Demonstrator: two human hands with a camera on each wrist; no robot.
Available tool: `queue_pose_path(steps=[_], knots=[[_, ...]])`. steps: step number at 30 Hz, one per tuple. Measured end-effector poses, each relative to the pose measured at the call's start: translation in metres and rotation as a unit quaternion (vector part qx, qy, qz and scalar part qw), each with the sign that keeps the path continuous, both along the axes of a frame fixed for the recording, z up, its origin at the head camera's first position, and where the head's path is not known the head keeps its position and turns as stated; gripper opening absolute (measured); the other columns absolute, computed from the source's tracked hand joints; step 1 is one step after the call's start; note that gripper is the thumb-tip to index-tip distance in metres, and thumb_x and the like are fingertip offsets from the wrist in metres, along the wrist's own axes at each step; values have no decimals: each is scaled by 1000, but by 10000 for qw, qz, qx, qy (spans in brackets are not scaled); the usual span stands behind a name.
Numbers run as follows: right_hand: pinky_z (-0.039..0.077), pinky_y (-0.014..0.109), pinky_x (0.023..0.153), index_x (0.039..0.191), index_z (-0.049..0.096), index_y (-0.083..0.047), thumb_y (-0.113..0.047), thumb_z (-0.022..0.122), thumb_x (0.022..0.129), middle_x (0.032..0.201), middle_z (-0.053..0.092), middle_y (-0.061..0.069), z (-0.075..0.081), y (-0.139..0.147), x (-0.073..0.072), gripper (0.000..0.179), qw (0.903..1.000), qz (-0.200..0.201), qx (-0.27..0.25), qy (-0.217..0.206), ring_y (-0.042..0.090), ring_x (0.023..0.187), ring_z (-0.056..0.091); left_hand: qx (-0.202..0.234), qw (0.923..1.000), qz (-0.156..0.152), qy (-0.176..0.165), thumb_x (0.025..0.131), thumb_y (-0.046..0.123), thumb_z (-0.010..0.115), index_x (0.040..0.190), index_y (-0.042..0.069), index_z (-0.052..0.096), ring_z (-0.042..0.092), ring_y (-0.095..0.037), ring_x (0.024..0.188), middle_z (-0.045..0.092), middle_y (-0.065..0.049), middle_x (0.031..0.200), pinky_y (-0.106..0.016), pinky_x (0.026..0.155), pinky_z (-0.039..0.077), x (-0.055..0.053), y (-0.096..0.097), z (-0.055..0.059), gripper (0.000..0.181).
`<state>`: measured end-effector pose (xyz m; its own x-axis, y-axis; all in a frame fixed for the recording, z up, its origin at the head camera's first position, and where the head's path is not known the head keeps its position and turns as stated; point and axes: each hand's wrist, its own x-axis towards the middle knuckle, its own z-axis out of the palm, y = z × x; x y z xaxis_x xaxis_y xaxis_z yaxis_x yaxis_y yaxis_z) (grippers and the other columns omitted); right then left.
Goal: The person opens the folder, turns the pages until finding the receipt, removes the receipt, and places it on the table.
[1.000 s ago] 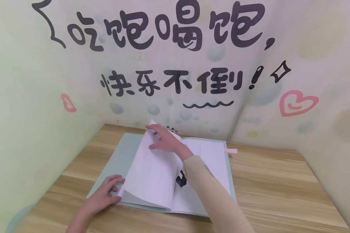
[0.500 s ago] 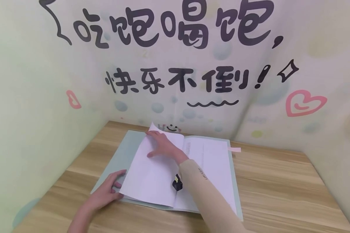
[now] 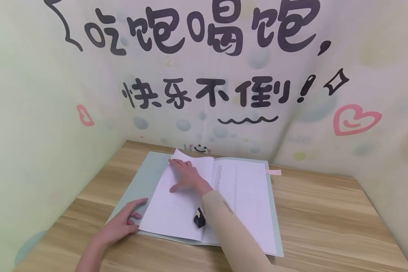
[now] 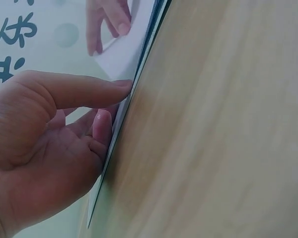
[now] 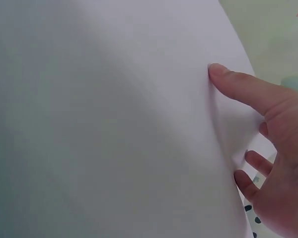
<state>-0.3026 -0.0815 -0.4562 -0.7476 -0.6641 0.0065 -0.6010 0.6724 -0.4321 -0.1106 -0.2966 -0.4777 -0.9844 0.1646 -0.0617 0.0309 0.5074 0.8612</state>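
Note:
An open booklet with white pages and a pale blue-green cover (image 3: 136,189) lies on the wooden table. My right hand (image 3: 187,175) touches its left page (image 3: 170,211), fingers spread near the top outer corner, which curls up. In the right wrist view, the thumb (image 5: 233,84) lies on the white sheet (image 5: 139,109). At the lower left, my left hand (image 3: 122,221) rests on the cover's edge, its thumb at the page's bottom corner. The left wrist view shows that thumb (image 4: 99,94) against the booklet's edge. Columns of small print run down the right page (image 3: 251,200).
A pink tab (image 3: 273,172) sticks out past the booklet's right edge. Beside the right sleeve (image 3: 231,230) a small black device (image 3: 199,219) hangs over the pages. The wooden table (image 3: 326,219) meets a printed wall (image 3: 197,68) at the back and another wall at the left.
The left page has come down flatter, and my right hand on it has moved slightly down, baring more of the right page. My left hand has stayed near the lower left corner.

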Motion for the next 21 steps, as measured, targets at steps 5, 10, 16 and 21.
queue_pose_path(steps=[5, 10, 16, 21], knots=[[31, 53, 112, 157, 24, -25, -35, 86, 74, 162, 30, -4, -4, -2, 3, 104, 9998, -123, 35, -171, 30, 137, 34, 36, 9998, -132, 107, 76, -2, 71, 149, 6, 36, 52, -7, 103, 35, -24, 147, -20, 77, 49, 0, -1, 0, 81], [31, 51, 111, 157, 23, -30, -35, 84, 77, 162, 32, -4, -9, -3, 2, 101, 9994, -79, 188, -288, 30, 137, 36, 41, 9985, -360, 403, 75, -4, 69, 141, 2, 46, 51, -5, 101, 36, -25, 144, -19, 77, 48, 0, -1, -2, 71], [33, 44, 105, 151, 38, -34, -40, 80, 81, 158, 39, -6, -11, -4, 2, 81, 9981, 103, 597, -142, 29, 136, 37, -40, 9972, -483, 573, 76, -5, 63, 132, -2, 58, 47, 1, 99, 35, -28, 145, -18, 74, 46, 0, 0, -1, 56], [33, 45, 106, 143, 49, -39, -41, 74, 86, 156, 40, -8, -8, -2, 5, 63, 9949, 298, 958, -64, 28, 138, 35, -201, 9979, -330, 517, 82, 5, 63, 129, 1, 60, 48, 2, 97, 36, -29, 145, -19, 76, 45, -2, 4, 3, 48]])
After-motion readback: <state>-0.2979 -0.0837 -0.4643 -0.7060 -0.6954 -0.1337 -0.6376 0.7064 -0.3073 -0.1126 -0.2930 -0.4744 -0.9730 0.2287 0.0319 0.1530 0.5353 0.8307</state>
